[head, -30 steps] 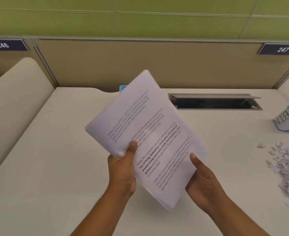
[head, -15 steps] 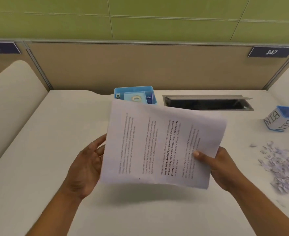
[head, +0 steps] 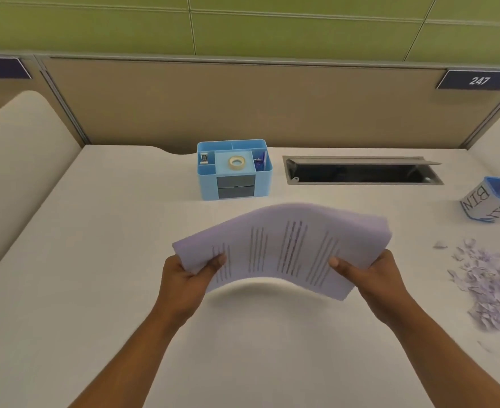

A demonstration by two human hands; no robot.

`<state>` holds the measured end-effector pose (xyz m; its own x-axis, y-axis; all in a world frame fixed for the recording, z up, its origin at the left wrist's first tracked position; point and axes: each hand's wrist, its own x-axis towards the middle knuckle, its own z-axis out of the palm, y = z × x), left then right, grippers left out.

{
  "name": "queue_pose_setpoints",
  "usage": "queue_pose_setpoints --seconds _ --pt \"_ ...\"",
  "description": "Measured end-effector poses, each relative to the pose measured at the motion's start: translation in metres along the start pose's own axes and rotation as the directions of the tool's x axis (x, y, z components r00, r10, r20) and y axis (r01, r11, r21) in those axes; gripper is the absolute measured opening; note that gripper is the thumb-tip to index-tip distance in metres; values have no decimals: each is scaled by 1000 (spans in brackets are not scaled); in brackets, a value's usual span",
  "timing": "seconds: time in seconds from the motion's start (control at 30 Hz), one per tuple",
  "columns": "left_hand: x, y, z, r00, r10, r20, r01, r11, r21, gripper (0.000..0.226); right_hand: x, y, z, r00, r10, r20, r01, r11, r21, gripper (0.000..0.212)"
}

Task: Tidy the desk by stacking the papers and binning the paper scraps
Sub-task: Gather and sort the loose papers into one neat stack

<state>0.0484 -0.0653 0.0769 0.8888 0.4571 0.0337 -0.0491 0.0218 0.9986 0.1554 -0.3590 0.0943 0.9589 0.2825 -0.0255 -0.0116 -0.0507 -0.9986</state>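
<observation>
The person's left grip point(head: 184, 279) pinches one end of the stack of papers point(head: 284, 245) and the right grip point(head: 373, 279) pinches the other, holding the sheets arched just above the table point(head: 96, 260). The paper scraps point(head: 491, 290) lie heaped on it to the right, near the blue bin point(head: 491, 203).

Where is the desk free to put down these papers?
The white desk is bare left of the light blue plastic organiser and under the held white printed papers. The right side is crowded with torn paper scraps.
</observation>
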Motion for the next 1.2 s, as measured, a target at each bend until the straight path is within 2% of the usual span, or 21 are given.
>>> queue_pose_setpoints --seconds 0.07,0.27,0.37,0.5,0.57,0.7,0.77,0.87,0.97,1.03,1.1,1.13,1.2 --pt "0 -6 -2 999 -44 -4 44 999 12 25 1 6 1 1000 11 4 -11 1000 19 43" --pt "-1 -6 -3 1000 3 -14 -3 1000 31 22 4 14 7 998 -60 13 60 997 56 34" --pt "-1 -7 -8 1000 28 -14 -28 999 20 32 4 12 6 994 -111 20 110 992 66 33" --pt "-4 -16 -5 999 -42 -2 42 999 10 25 4 21 12 998 -63 30 61 997 41 34" --pt "-4 -15 -4 1000 -28 -9 28 999 17 25 4 19 13 999 -42 12 42 999 34 34" --pt "2 -9 -10 999 35 -11 -35 999 10 29 5 13 7 988 -153 7 152 987 61 36" --pt "1 -15 -9 1000 -9 -5 9 1000 16 27 6 20 8 996 -94 4 93 995 29 35" --pt "-5 -27 -2 992 -126 10 126 992 22 20 4 37 14 999 53 -4 -53 992 -116 39" --pt "-5 -28 -1 986 -165 -28 167 985 47 15 0 45 16 996 56 -63 -67 980 -189 46" --pt "-7 -27 1 987 -159 -36 160 987 24 15 -5 51 20 976 137 -167 -171 963 -209 65" --pt "-10 -26 6 980 -183 -76 180 982 -52 17 -15 53 28 927 289 -240 -321 941 -104 93" --pt "-13 -27 10 971 -210 -110 200 975 -97 18 -19 52 34 901 364 -236 -375 927 -1 99" --pt "-19 -28 21 937 -296 -185 250 939 -237 14 -26 49 43 881 464 -97 -423 862 281 97"
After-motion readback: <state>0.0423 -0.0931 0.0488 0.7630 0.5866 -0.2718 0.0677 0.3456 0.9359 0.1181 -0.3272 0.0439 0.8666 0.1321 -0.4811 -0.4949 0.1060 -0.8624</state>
